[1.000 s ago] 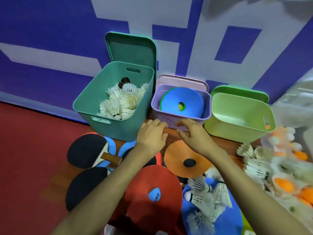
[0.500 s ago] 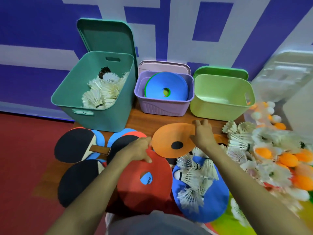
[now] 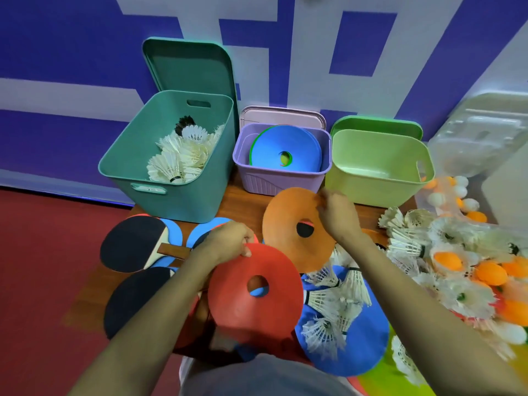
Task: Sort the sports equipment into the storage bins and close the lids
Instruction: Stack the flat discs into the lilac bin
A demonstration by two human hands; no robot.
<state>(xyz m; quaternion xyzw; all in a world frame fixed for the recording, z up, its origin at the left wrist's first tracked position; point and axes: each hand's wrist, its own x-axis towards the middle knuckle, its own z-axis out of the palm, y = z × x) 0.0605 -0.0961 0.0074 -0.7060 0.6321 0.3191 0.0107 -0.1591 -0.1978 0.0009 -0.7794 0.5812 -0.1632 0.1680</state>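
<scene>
My left hand (image 3: 225,242) pinches the far rim of a red disc cone (image 3: 254,304), tilted up off the pile. The far rim of an orange disc cone (image 3: 288,221) is gripped by my right hand (image 3: 338,214), and that cone is lifted too. Behind them stand three open bins: a teal bin (image 3: 171,195) with shuttlecocks (image 3: 183,155) inside, a purple bin (image 3: 265,181) holding a blue disc cone (image 3: 274,150), and a light green bin (image 3: 371,181). Each bin's lid leans upright behind it.
Black table tennis paddles (image 3: 131,244) lie at the left over blue discs. Loose shuttlecocks (image 3: 337,301) lie on a blue disc (image 3: 365,350) near me. At the right is a heap of shuttlecocks and orange balls (image 3: 491,272), plus a clear plastic container (image 3: 480,132).
Both hands drew back from the purple bin to the pile. The left hand took the red disc's rim and the right hand the orange disc's rim, and both discs have tilted up.
</scene>
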